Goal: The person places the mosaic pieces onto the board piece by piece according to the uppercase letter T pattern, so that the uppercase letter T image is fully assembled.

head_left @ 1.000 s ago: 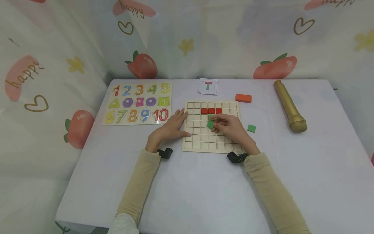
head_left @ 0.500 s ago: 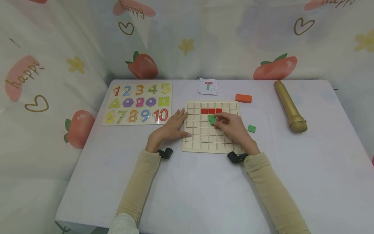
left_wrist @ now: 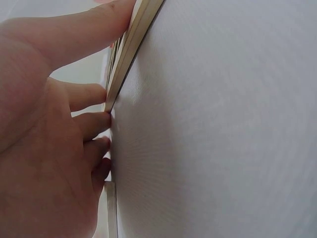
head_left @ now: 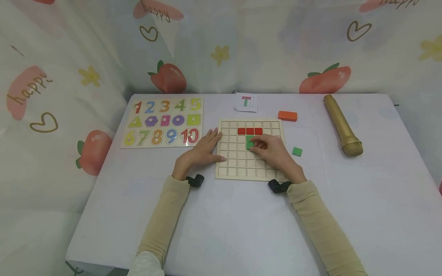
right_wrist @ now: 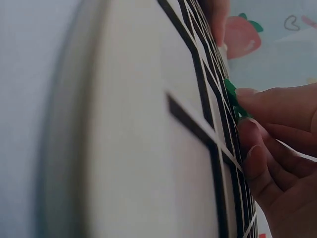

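A wooden grid board point(head_left: 237, 172) lies on the table with three red tiles point(head_left: 250, 131) in a row near its far side. Directly below the middle red one is a green tile point(head_left: 249, 138). My right hand point(head_left: 274, 151) pinches a second green tile point(head_left: 249, 146) at the cell beneath that; the fingertips partly cover it. In the right wrist view, thumb and fingers meet at a green tile point(right_wrist: 231, 93) against the grid. My left hand point(head_left: 202, 149) rests at the board's left edge, fingers spread and thumb on its rim point(left_wrist: 141, 22).
A loose green tile point(head_left: 297, 151) lies right of the board. Behind it sit an orange block point(head_left: 287, 116) and a pattern card point(head_left: 246, 102) with a red and green T. A number puzzle point(head_left: 162, 143) is at the left, a gold microphone point(head_left: 342, 124) at the right.
The second green tile, tilted and overlapping the first green tile half a second ago, now lies lower and straighter in the cell below. The right hand shifted slightly; the left stayed still.
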Motion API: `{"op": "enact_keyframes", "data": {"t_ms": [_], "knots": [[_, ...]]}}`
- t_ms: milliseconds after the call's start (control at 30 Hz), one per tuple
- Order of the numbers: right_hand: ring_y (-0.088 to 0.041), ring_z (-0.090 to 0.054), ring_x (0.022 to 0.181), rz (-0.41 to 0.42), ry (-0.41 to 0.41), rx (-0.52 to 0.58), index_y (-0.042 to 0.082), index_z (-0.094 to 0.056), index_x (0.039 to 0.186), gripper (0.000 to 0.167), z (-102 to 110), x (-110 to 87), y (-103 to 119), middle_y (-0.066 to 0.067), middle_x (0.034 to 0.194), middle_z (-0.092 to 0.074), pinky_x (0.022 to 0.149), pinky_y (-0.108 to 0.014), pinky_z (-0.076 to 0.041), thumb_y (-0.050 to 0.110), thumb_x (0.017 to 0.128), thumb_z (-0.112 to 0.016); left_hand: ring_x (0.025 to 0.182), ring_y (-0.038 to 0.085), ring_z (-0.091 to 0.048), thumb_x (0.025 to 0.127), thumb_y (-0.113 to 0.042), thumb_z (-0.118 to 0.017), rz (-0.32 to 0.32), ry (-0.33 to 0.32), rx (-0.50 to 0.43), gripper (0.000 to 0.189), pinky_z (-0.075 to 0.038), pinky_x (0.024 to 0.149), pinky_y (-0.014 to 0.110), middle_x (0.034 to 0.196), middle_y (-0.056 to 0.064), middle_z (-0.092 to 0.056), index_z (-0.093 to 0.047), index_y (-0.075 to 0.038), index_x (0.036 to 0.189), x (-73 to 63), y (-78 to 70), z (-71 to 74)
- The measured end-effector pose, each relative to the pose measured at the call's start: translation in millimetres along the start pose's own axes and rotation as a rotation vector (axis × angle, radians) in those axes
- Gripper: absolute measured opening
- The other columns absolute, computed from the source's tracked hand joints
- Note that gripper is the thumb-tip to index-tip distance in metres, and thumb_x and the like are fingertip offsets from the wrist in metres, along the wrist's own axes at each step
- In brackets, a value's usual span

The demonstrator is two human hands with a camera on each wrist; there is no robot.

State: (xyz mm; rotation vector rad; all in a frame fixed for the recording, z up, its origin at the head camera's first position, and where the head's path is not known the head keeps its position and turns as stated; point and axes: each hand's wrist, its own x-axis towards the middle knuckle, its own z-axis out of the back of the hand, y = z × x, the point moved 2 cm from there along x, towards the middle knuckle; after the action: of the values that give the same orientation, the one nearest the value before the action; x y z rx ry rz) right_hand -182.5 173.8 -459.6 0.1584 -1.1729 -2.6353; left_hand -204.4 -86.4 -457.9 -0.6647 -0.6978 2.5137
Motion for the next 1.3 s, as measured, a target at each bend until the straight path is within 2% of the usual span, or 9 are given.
{"op": "enact_keyframes", "data": {"t_ms": [267,433,600,800,1000,1300], "knots": [[-0.021,-0.060,0.082,0.032,0.020,-0.042,0.001,-0.075,0.118,0.026,1.9,-0.6,2.6,-0.009,0.094,-0.067,0.072,-0.026,-0.051,0.008,0.094,-0.075,0.161,0.026,0.009,0.095,-0.043,-0.072,0.006,0.006,0.011,0.099,-0.003,0.132,0.043,0.175,0.008,0.003,-0.011,-0.011,0.167,-0.2,-1.1,0.3],[-0.024,-0.065,0.092,0.014,0.044,-0.061,0.004,-0.073,0.124,0.029,9.4,-1.7,2.6,-0.010,0.103,-0.070,0.082,-0.034,-0.056,0.009,0.095,-0.073,0.161,0.026,0.009,0.096,-0.041,-0.071,0.002,0.004,0.014,0.098,-0.003,0.132,0.043,0.175,0.008,0.003,-0.011,-0.010,0.166,-0.4,-0.6,0.4],[-0.029,-0.069,0.102,-0.035,0.019,-0.049,0.005,-0.071,0.126,0.030,25.8,-4.8,-0.4,-0.014,0.115,-0.073,0.092,-0.044,-0.058,0.010,0.097,-0.071,0.161,0.026,0.009,0.095,-0.042,-0.072,-0.002,0.007,0.012,0.099,-0.002,0.132,0.043,0.175,0.008,0.003,-0.011,-0.010,0.166,-0.7,-0.3,0.0],[-0.031,-0.065,0.103,-0.118,0.011,-0.103,0.008,-0.071,0.128,0.030,53.6,-10.7,-10.2,-0.014,0.117,-0.072,0.088,-0.042,-0.054,0.017,0.099,-0.068,0.161,0.025,0.009,0.095,-0.042,-0.072,0.003,0.002,0.010,0.099,-0.003,0.132,0.044,0.175,0.007,0.003,-0.011,-0.011,0.167,-0.3,0.2,-0.5],[-0.033,-0.061,0.107,-0.222,0.046,-0.148,0.008,-0.068,0.131,0.036,81.8,-19.3,-25.0,-0.017,0.123,-0.069,0.080,-0.036,-0.050,0.024,0.099,-0.067,0.161,0.025,0.009,0.095,-0.042,-0.072,0.002,0.004,0.021,0.099,-0.003,0.132,0.043,0.175,0.008,0.003,-0.011,-0.011,0.167,0.0,0.4,-0.4],[-0.036,-0.059,0.114,-0.289,0.111,-0.137,0.006,-0.065,0.134,0.043,100.9,-30.0,-52.6,-0.020,0.131,-0.065,0.090,-0.043,-0.050,0.031,0.099,-0.069,0.161,0.024,0.010,0.096,-0.045,-0.070,0.006,0.013,0.009,0.099,-0.002,0.132,0.042,0.175,0.006,0.004,-0.010,-0.013,0.167,-0.6,1.5,-0.5]]}}
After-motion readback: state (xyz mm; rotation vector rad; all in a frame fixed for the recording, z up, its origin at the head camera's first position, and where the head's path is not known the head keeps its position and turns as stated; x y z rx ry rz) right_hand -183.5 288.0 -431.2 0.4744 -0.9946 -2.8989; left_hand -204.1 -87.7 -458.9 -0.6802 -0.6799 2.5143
